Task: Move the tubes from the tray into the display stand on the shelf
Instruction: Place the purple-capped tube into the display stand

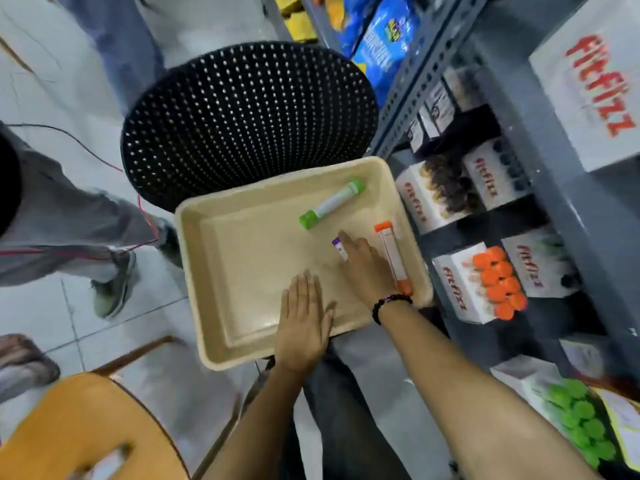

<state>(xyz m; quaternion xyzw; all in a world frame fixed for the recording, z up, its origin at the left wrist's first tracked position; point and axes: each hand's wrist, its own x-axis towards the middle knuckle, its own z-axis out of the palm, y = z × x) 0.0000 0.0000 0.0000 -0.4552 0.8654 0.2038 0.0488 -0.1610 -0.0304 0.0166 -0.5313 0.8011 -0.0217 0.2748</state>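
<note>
A beige tray (221,271) rests on a black perforated stool. A green-capped tube (330,204) lies near its far edge and an orange-capped tube (393,258) lies along its right wall. A purple-capped tube (339,247) lies between them, mostly covered by my right hand (363,268), whose fingers are laid over it. Whether the grasp is closed is not clear. My left hand (304,320) lies flat and open on the tray's near part. On the shelf at right stand white display stands, one with orange caps (498,282), one with green caps (578,424), one with dark caps (446,188).
The black stool (249,116) stands behind the tray. A grey metal shelf upright (415,81) runs along the right. A person's leg and shoe (114,289) are at left, an orange chair (83,431) at lower left. A large white box (595,77) sits on the upper shelf.
</note>
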